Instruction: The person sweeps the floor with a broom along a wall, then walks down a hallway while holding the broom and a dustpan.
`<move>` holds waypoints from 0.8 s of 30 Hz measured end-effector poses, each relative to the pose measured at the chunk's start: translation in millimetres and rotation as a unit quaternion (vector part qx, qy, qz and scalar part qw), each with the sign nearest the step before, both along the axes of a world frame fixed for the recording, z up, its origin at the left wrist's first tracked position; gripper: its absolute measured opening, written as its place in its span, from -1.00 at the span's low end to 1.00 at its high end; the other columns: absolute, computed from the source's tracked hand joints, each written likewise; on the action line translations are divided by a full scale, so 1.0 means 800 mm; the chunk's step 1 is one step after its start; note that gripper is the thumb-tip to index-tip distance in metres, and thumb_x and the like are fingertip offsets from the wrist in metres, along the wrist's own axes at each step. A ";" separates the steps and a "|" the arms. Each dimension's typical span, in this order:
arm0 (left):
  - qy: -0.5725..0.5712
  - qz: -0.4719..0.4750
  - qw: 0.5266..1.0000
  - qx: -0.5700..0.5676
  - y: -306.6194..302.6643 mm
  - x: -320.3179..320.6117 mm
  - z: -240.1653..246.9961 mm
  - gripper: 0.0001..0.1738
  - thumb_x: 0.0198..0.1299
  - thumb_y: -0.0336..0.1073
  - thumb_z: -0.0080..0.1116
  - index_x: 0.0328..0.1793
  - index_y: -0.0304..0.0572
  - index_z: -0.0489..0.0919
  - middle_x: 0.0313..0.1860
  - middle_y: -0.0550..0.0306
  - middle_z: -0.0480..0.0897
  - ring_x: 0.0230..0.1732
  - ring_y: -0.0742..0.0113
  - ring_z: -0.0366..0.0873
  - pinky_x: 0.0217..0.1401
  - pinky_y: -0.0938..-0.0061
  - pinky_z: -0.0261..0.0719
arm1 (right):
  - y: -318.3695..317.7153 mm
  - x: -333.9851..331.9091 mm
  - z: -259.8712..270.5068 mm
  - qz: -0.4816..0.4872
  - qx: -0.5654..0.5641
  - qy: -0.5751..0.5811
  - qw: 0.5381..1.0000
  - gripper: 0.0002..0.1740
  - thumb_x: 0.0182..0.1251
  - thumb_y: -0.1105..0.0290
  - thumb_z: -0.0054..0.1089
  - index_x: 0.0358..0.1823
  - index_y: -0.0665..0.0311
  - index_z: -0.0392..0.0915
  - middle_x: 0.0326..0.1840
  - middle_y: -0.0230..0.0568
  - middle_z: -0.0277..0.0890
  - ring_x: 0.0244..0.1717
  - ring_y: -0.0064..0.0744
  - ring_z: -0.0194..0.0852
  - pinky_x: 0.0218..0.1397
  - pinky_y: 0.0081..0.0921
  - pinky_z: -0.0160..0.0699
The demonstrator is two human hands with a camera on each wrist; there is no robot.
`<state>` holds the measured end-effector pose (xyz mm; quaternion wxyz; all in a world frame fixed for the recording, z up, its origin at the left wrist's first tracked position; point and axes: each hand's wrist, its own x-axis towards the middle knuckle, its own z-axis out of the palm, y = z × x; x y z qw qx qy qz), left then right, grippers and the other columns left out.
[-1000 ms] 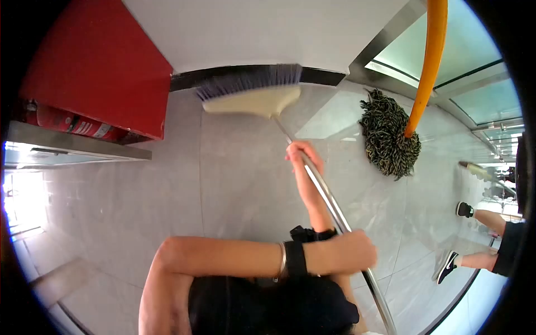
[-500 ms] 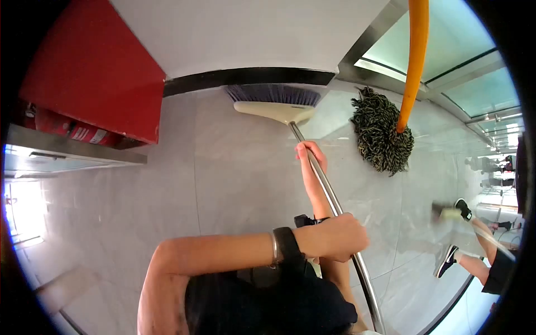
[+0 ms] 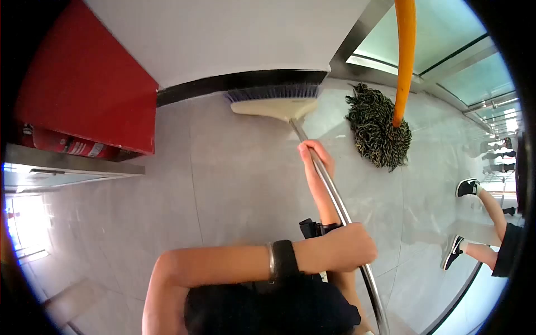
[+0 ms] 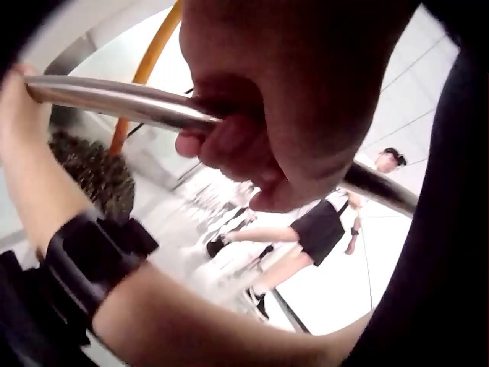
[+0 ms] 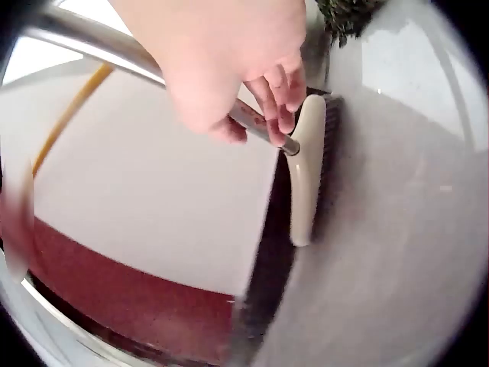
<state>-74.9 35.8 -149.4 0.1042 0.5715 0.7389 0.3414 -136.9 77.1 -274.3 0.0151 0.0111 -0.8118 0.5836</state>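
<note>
A broom point(image 3: 273, 108) with a cream head, dark purple bristles and a silver metal handle lies with its bristles along the black baseboard. My left hand point(image 3: 340, 245), its arm crossing in front of my body, grips the upper handle; in the left wrist view its fingers curl round the metal tube point(image 4: 130, 99). Farther down the handle, my right hand point(image 3: 319, 159) holds it a short way above the head. Seen from the right wrist, the thumb and fingers point(image 5: 267, 107) wrap the handle close to the cream broom head point(image 5: 307, 176).
Right of the broom stands a mop with a dark stringy head point(image 3: 379, 128) and an orange handle point(image 3: 406, 61). A red cabinet point(image 3: 89, 84) holding a fire extinguisher point(image 3: 67, 142) is at the left. Another person's legs point(image 3: 491, 218) show at the right, by glass panels point(image 3: 446, 44).
The broom head has moved right along the baseboard, mostly in the first half second, with both hands still on the handle. The broom beside the other person has left the view.
</note>
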 end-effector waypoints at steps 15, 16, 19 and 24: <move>0.006 0.020 0.996 0.082 0.032 0.012 0.008 -0.88 -0.28 -0.34 0.12 -0.64 -0.13 0.41 -0.76 0.23 0.43 -0.60 0.27 0.49 -0.51 0.47 0.37 | 0.023 -0.015 0.028 -0.044 -0.021 -0.001 0.999 -0.76 0.19 0.27 0.05 -0.34 0.35 0.47 -0.44 -0.36 0.47 -0.46 -0.70 0.29 -0.40 -0.76 0.22; 0.034 0.038 0.991 0.125 0.011 0.015 0.015 -0.88 -0.27 -0.33 0.11 -0.64 -0.13 0.39 -0.77 0.24 0.42 -0.61 0.28 0.48 -0.50 0.49 0.37 | -0.003 -0.016 0.046 -0.052 -0.009 0.004 0.999 -0.76 0.19 0.29 0.05 -0.32 0.36 0.48 -0.41 -0.31 0.50 -0.41 -0.70 0.34 -0.41 -0.76 0.21; 0.065 0.047 0.988 0.128 -0.013 0.022 0.007 -0.87 -0.25 -0.33 0.11 -0.64 -0.13 0.38 -0.77 0.26 0.41 -0.60 0.31 0.48 -0.48 0.51 0.36 | -0.045 -0.024 0.067 -0.020 -0.016 0.075 0.997 -0.79 0.17 0.32 0.09 -0.39 0.36 0.47 -0.67 -0.49 0.27 -0.63 -0.76 0.10 -0.56 -0.80 0.08; -0.015 0.090 0.993 0.069 -0.003 0.026 -0.052 -0.90 -0.27 -0.34 0.14 -0.62 -0.10 0.44 -0.73 0.27 0.44 -0.55 0.30 0.52 -0.46 0.50 0.40 | -0.028 0.003 -0.027 0.008 -0.080 0.030 0.996 -0.83 0.16 0.35 0.09 -0.35 0.33 0.46 -0.61 -0.51 0.29 -0.60 -0.77 0.11 -0.56 -0.78 0.07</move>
